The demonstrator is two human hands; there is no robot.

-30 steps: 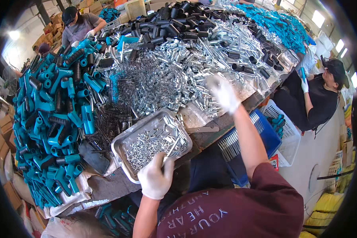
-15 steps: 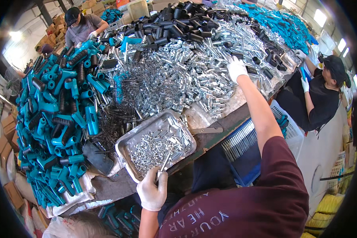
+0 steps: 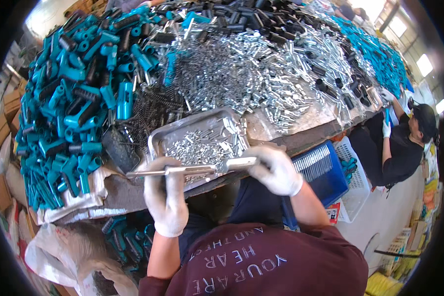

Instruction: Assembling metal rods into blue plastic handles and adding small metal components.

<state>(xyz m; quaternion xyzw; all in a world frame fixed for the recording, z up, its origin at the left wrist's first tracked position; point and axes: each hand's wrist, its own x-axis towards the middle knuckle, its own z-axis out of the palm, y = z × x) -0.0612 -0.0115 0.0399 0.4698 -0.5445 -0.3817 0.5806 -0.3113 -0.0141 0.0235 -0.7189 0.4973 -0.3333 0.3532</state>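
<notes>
Both my hands wear white gloves and are raised over the near edge of a metal tray (image 3: 158, 132) of small silvery parts (image 3: 197, 148). My left hand (image 3: 166, 200) pinches a thin metal rod (image 3: 190, 170), which lies almost level and points left past my fingers. In my right hand (image 3: 276, 171) is a short, shiny metal sleeve (image 3: 240, 163). The rod's right end meets the sleeve's left end; whether it is inside cannot be made out. Behind the tray spreads a heap of silvery metal parts (image 3: 261, 74).
Teal plastic handles (image 3: 84, 98) are piled at left, beside dark coil springs (image 3: 155, 106). Black sleeves (image 3: 251, 19) lie at the back. A blue crate (image 3: 320, 167) with a row of metal rods stands below the table edge at right, near a seated co-worker (image 3: 404, 138).
My right hand has come back from the metal heap to the tray, now with a sleeve. My left hand has raised the rod and turned it level. The view has shifted.
</notes>
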